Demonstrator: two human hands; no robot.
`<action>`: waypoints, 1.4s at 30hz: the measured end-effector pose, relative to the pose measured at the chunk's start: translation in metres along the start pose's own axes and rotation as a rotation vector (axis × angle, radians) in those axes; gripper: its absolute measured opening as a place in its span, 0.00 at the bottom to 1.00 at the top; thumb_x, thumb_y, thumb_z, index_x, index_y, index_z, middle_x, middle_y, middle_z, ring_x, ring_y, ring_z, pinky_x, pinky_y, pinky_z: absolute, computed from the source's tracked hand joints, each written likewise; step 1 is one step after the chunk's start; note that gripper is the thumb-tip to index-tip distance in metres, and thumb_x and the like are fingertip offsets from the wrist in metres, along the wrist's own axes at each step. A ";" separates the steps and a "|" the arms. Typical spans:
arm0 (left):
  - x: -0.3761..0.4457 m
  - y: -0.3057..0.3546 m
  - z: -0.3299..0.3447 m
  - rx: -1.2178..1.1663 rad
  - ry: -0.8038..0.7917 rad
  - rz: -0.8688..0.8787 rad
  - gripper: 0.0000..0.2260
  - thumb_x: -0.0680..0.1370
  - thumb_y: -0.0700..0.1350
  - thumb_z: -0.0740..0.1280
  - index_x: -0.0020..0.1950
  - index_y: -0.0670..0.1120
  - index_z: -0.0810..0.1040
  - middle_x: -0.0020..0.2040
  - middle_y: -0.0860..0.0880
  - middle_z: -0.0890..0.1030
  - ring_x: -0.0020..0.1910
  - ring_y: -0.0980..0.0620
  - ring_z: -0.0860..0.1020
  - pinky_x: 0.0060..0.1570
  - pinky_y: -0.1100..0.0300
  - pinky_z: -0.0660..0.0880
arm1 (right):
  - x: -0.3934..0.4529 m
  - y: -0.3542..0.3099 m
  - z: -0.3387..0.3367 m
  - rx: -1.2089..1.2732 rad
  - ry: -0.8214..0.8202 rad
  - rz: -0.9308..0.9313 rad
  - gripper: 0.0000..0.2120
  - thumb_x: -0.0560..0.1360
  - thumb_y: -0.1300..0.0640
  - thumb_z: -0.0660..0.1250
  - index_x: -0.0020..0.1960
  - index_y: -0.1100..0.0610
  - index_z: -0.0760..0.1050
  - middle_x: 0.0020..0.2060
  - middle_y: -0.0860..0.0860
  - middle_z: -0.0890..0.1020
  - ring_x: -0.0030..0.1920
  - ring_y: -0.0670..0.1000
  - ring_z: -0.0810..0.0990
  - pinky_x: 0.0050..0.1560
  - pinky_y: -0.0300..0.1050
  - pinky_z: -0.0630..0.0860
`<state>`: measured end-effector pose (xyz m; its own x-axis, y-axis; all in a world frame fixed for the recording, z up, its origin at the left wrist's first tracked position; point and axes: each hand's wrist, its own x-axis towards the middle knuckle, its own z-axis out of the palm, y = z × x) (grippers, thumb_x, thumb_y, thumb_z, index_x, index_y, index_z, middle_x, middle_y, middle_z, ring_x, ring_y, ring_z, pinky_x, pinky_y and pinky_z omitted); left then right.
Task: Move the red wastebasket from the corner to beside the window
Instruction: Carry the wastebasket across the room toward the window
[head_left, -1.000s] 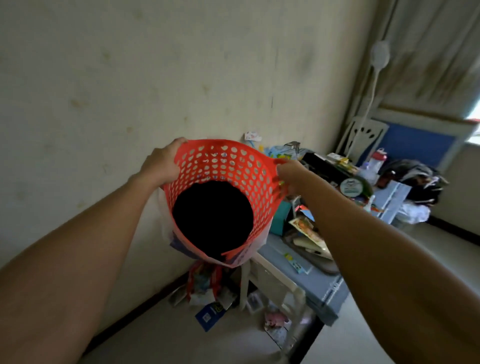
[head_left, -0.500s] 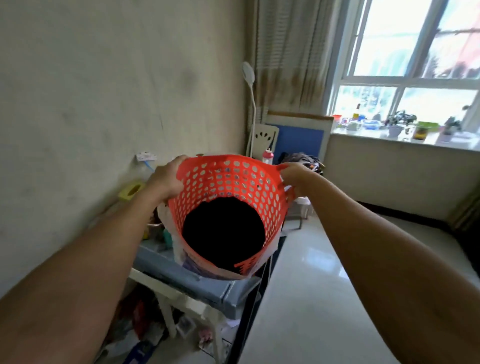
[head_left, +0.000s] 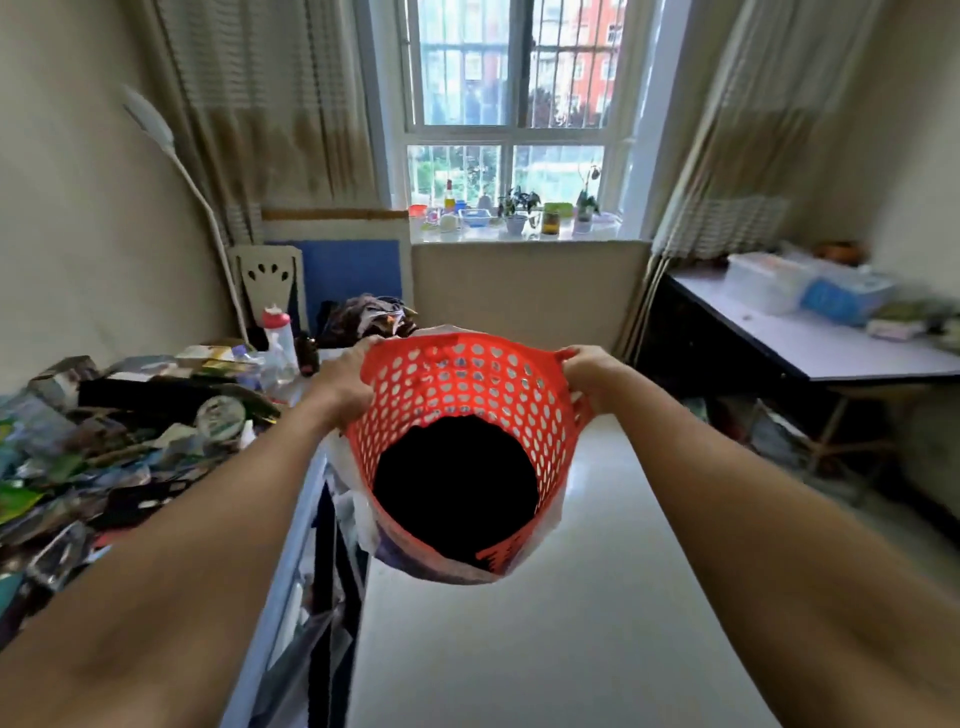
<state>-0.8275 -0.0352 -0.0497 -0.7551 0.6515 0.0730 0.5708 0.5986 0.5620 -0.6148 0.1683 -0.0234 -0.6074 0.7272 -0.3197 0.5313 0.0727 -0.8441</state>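
Note:
I hold the red wastebasket (head_left: 462, 395) in the air in front of me, its open mouth tipped toward me and its inside dark. It is perforated plastic with a whitish bag around its lower outside. My left hand (head_left: 343, 387) grips the left rim and my right hand (head_left: 595, 371) grips the right rim. The window (head_left: 511, 104) is straight ahead at the far end of the room, above a low wall and a sill with small pots.
A cluttered table (head_left: 130, 415) fills the left side, with a white chair (head_left: 267, 283) and a blue board behind it. A dark desk (head_left: 810, 343) with plastic boxes stands at the right. Pale floor (head_left: 571, 623) runs between them toward the window. Curtains hang on both sides.
The view has swung right from the left wall to face the window head-on. The wastebasket stays held in both hands and now hangs over the floor aisle instead of the table.

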 end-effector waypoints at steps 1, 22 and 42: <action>0.016 0.008 0.011 -0.013 -0.023 0.012 0.34 0.70 0.38 0.62 0.76 0.57 0.65 0.63 0.38 0.80 0.60 0.38 0.78 0.56 0.53 0.74 | 0.010 0.004 -0.011 0.004 0.011 0.011 0.18 0.76 0.70 0.59 0.63 0.60 0.78 0.59 0.67 0.82 0.49 0.66 0.83 0.51 0.76 0.79; 0.380 0.217 0.247 -0.094 -0.257 0.198 0.33 0.71 0.39 0.62 0.74 0.61 0.66 0.63 0.39 0.79 0.57 0.38 0.79 0.56 0.48 0.79 | 0.338 0.073 -0.255 0.178 0.258 0.180 0.11 0.75 0.68 0.60 0.50 0.55 0.76 0.39 0.56 0.78 0.41 0.60 0.78 0.33 0.51 0.79; 0.709 0.333 0.409 -0.136 -0.273 0.054 0.36 0.64 0.45 0.59 0.73 0.65 0.66 0.61 0.40 0.79 0.56 0.37 0.80 0.56 0.45 0.79 | 0.720 0.071 -0.413 0.182 0.193 0.202 0.14 0.77 0.65 0.58 0.56 0.56 0.79 0.35 0.54 0.77 0.21 0.50 0.77 0.17 0.39 0.70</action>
<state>-1.0407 0.8171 -0.1478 -0.5999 0.7927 -0.1084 0.5450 0.5040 0.6700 -0.7701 0.9792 -0.1356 -0.3686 0.8315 -0.4155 0.5050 -0.1962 -0.8406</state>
